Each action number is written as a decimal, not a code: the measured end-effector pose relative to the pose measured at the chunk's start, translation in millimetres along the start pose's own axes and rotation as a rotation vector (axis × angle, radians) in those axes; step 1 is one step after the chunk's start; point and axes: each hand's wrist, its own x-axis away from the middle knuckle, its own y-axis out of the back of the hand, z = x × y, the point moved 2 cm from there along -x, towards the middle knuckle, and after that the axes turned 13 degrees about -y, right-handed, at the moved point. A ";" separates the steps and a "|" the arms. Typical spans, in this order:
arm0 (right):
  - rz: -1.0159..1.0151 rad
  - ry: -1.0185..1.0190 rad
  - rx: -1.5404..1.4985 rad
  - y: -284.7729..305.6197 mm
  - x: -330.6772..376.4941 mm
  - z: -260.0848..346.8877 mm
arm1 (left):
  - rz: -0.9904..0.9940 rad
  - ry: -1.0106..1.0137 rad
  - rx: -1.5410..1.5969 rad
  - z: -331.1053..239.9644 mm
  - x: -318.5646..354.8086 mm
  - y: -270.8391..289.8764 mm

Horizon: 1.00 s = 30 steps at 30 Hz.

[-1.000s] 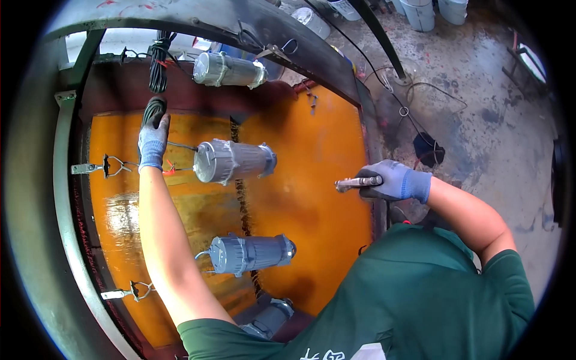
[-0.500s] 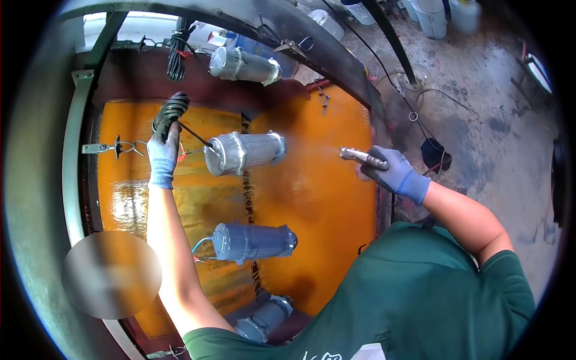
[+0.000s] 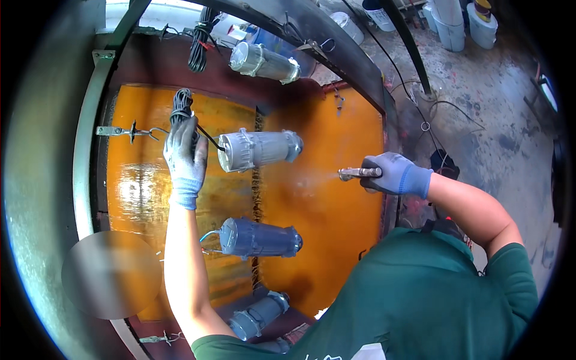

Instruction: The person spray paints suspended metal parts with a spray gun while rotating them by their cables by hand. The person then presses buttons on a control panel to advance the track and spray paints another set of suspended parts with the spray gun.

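My left hand [image 3: 186, 155], in a grey-blue glove, is closed around a bundle of coiled black cable [image 3: 182, 103]. From that bundle a cable runs to the left end of a silver-grey ribbed cylinder [image 3: 258, 150], which looks like a motor housing and lies nearly level. My right hand [image 3: 391, 173], gloved too, grips a metal spray gun [image 3: 355, 173]. Its nozzle faces left, with a faint mist in front of it, apart from the cylinder and slightly nearer to me than its right end.
Similar cylinders are lined up beyond and nearer: a pale one [image 3: 265, 62], a blue-grey one [image 3: 259, 238] and a tilted one [image 3: 260, 315]. Orange panels [image 3: 336, 228] form the backdrop within a dark metal frame [image 3: 87, 138]. Buckets [image 3: 449, 31] and a hose [image 3: 390, 57] are at the far right.
The spray gun has swung nearer to me relative to the silver-grey cylinder and now points more squarely left. My left hand has turned around the cable bundle. The whole view has shifted a little.
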 end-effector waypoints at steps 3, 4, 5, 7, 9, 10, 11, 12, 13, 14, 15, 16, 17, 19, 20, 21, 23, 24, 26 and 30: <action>-0.225 0.016 -0.092 0.6 -13.3 -7.5 | 0.071 0.013 -0.061 1.6 15.9 4.7; -0.268 -0.091 -0.173 4.1 -16.4 -7.7 | 0.065 0.000 -0.074 1.5 21.0 7.3; -0.274 -0.076 -0.166 5.3 -15.9 -7.0 | 0.079 -0.021 -0.095 1.8 26.3 9.2; -0.167 -0.003 -0.105 5.9 -12.8 -5.6 | 0.092 -0.042 -0.114 0.3 35.3 13.5; 0.018 0.012 -0.018 8.4 -7.5 4.7 | 0.184 0.010 -0.187 -2.2 45.2 17.6; 0.020 0.012 -0.016 8.6 -9.8 6.6 | 0.160 0.000 -0.175 -1.7 49.5 18.6; -0.032 -0.029 -0.088 9.9 -13.1 6.0 | 0.169 0.024 -0.178 1.6 56.7 17.4; -0.086 -0.071 -0.161 10.6 -16.2 4.3 | 0.177 0.046 -0.179 5.0 63.2 17.0; -0.173 -0.062 -0.137 11.5 -21.8 -0.5 | 0.176 0.046 -0.177 7.5 68.7 17.4; -0.175 -0.064 -0.137 12.7 -21.4 -1.0 | 0.211 0.047 -0.223 9.9 73.3 17.4; -0.171 -0.054 -0.123 13.6 -20.9 -0.1 | 0.247 0.050 -0.270 13.0 78.9 17.7; -0.166 -0.041 -0.109 16.3 -20.1 3.0 | 0.258 0.062 -0.292 17.6 86.1 18.2; -0.040 -0.025 -0.098 20.7 -16.3 10.0 | 0.303 0.100 -0.307 25.8 98.5 17.8; -0.090 0.004 -0.061 18.9 -18.4 5.1 | 0.375 0.188 -0.340 37.6 115.9 13.6; -0.136 0.033 -0.025 19.2 -18.6 2.9 | 0.403 0.236 -0.346 40.6 121.3 11.8; -0.097 -0.084 -0.161 24.1 -20.3 7.2 | 0.471 0.350 -0.378 41.4 128.2 11.9; -0.155 -0.090 -0.139 29.5 -22.4 7.8 | 0.563 0.673 -0.328 53.9 151.9 9.6; -0.212 -0.097 -0.119 31.9 -23.4 8.5 | 0.563 0.677 -0.331 60.3 156.5 10.8; -0.084 -0.119 -0.154 33.7 -19.9 13.4 | 0.295 0.785 -0.254 71.7 168.4 19.6; -0.079 0.023 -0.039 30.3 -20.2 6.1 | -0.266 0.840 0.170 49.6 117.9 20.0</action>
